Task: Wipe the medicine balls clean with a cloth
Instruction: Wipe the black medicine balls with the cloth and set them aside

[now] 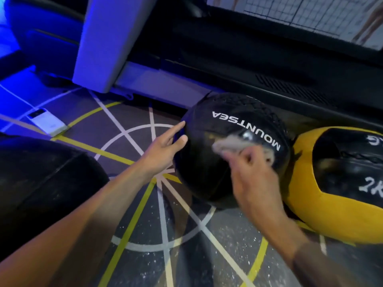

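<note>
A black medicine ball point(211, 162) with white "MOUNTSEA" lettering sits on the gym floor at the centre. My right hand point(250, 175) grips a crumpled grey cloth point(232, 143) and presses it against the ball's upper front; hand and cloth are blurred. My left hand point(165, 146) lies against the ball's left side, fingers straight and spread, the fingertips touching its edge. A yellow and black medicine ball point(323, 216) rests directly to the right of the black one, touching or nearly touching it.
A large dark rounded object point(41, 183) fills the left foreground. A white phone-like device point(48, 123) lies on the floor at the left. A grey machine post point(107, 44) and a long black machine base point(269, 65) run behind the balls. The floor point(165, 235) bears white and yellow lines.
</note>
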{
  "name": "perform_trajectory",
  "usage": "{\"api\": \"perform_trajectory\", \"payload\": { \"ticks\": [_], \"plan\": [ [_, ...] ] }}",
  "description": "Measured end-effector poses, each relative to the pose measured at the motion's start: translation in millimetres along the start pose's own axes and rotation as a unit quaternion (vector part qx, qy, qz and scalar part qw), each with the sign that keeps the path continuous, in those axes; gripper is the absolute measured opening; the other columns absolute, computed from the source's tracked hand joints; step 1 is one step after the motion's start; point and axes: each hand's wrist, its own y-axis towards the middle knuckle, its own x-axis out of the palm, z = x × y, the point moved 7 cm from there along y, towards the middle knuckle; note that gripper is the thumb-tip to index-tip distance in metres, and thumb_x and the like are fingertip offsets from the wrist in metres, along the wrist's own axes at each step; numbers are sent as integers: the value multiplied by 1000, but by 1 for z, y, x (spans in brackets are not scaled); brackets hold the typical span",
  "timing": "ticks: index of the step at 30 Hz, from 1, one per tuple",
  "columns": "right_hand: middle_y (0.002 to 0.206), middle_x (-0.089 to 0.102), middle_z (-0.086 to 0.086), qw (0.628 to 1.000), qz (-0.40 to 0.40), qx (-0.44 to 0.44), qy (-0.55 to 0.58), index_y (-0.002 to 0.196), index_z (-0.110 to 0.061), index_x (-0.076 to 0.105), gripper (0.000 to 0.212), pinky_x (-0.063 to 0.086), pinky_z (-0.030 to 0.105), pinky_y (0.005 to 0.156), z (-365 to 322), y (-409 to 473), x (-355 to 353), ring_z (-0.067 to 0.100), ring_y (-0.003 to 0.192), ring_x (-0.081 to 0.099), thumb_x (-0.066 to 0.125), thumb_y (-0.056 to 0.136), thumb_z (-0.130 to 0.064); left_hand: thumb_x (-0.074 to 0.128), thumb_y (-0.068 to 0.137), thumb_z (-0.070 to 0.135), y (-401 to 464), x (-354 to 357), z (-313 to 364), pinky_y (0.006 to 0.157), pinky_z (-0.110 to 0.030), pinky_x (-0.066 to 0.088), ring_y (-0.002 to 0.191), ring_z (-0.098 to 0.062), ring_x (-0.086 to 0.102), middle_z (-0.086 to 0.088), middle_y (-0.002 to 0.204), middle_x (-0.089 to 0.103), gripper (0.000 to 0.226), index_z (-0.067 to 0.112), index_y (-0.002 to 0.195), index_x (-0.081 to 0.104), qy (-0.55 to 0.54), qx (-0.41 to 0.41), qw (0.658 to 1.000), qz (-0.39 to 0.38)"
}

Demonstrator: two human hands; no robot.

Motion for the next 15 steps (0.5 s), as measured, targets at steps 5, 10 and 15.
{"api": "perform_trajectory", "payload": {
  "ticks": [5, 10, 15],
  "plan": [
    [96, 50, -1, 997, -63, -26, -27, 120, -18, 69, 28, 53, 37, 51, -14, 5, 3, 17, 66, 53, 67, 92, -12, 54, 106, 18, -13, 1, -5, 102, -11, 44, 119, 22, 49, 31, 137, 49, 55, 33, 155, 34, -21, -1, 1000, -1],
    [111, 64, 2, 996, -21, 81, -29, 127, -27, 64, 44, 50, 48, 88, 16, 22, -26, 25, 96, 61, 73, 86, -14, 66, 97, 26, -60, 19, 9, 106, -28, 47, 128, -5, 55, 18, 133, 58, 35, 36, 130, 62, 71, 92, 988, 99],
    [123, 66, -17, 976, -53, 132, 165, 137, -32, 59, 60, 46, 8, 87, -16, 23, -47, -2, 108, 63, 71, 84, -8, 65, 91, 49, -103, 70, 15, 98, -30, 53, 114, -10, 66, 8, 123, 70, 42, 31, 129, 66, -114, 59, 991, 42]
  ]
}}
